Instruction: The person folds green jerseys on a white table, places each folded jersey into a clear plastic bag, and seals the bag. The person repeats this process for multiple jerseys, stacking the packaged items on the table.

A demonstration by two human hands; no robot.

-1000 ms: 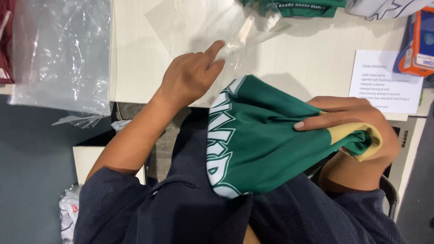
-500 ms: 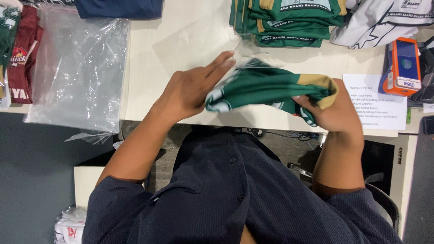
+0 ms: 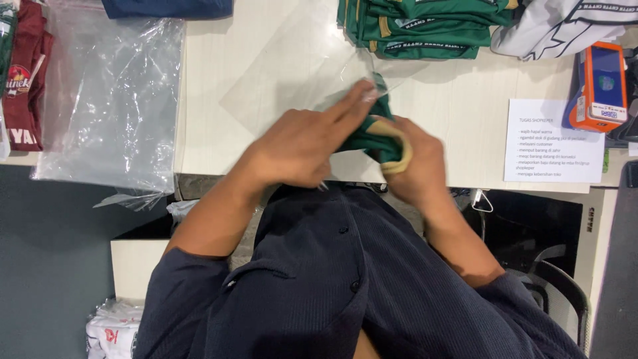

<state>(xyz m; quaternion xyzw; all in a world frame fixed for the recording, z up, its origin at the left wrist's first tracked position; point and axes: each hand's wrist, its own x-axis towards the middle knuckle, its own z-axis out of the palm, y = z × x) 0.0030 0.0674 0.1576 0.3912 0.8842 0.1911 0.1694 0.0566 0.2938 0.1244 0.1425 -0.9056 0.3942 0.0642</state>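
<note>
A folded green garment (image 3: 372, 136) with a tan collar band lies at the near edge of the pale wooden table (image 3: 465, 106), mostly covered by both hands. My left hand (image 3: 302, 143) presses flat on it, fingers reaching onto a clear plastic bag (image 3: 292, 73) spread on the table. My right hand (image 3: 415, 163) grips the garment's collar end from the right. The garment's far tip lies at the bag's mouth; how far inside it sits is not visible.
A stack of folded green garments (image 3: 425, 26) lies at the back. A white garment (image 3: 565, 26) and an orange-cased handheld device (image 3: 598, 83) sit at right beside a printed paper sheet (image 3: 548, 143). Clear bags (image 3: 109, 100) and maroon shirts (image 3: 23, 80) lie left.
The green garment went from held open above my lap to bunched small on the table. Both hands closed in together over it at the clear bag.
</note>
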